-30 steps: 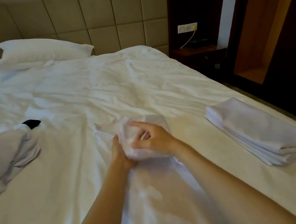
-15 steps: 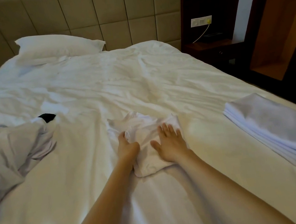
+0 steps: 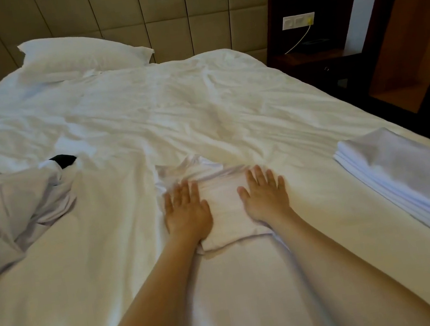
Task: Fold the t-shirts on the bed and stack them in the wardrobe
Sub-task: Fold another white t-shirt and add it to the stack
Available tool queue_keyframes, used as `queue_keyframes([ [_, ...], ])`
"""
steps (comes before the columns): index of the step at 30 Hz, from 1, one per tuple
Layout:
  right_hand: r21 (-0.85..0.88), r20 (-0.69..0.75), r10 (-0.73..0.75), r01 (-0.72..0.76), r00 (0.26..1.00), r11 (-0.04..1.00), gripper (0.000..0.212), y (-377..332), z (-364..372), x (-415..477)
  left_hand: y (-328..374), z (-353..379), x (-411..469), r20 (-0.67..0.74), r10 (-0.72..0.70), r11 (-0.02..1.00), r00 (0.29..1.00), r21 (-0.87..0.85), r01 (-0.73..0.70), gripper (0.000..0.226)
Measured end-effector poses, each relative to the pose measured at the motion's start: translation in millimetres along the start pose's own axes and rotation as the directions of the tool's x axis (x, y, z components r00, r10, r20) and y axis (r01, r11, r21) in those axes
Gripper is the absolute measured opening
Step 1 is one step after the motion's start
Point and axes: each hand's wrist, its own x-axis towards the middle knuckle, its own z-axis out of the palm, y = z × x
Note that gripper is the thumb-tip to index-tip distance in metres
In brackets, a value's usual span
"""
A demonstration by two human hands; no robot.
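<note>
Pressing down with left hand [image 3: 186, 214] and right hand [image 3: 266, 199], both flat, fingers straight and spread, gripping nothing; under and between them, on the bed [image 3: 199, 103], a small folded t-shirt [image 3: 226, 211], far end rumpled beyond the fingertips; likely light, soft, limp, apt to spring open; best lifted with palms slid under both side edges; right, a folded stack [image 3: 406, 179]; left, an unfolded heap [image 3: 13, 201]; farther off, pillow [image 3: 80, 54] and socket [image 3: 298, 21]; no writing or label readable anywhere.

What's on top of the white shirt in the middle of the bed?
The left hand and right hand lie flat on the shirt; cloth beneath their palms is hidden.
</note>
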Motion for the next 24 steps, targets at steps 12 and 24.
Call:
queue_keyframes([
  [12, -0.059, -0.041, -0.128, 0.126, 0.991, 0.99, 0.056, -15, 10, -18, 29, -1, -24, -0.01, 0.202, 0.976, 0.979, -0.081, -0.202, 0.054],
  [24, 0.079, 0.014, -0.003, 0.002, 1.0, 0.997, 0.064, 18, 7, -31, 8, 6, -40, -0.046, -0.044, 0.994, 0.998, -0.101, 0.039, 0.06],
])
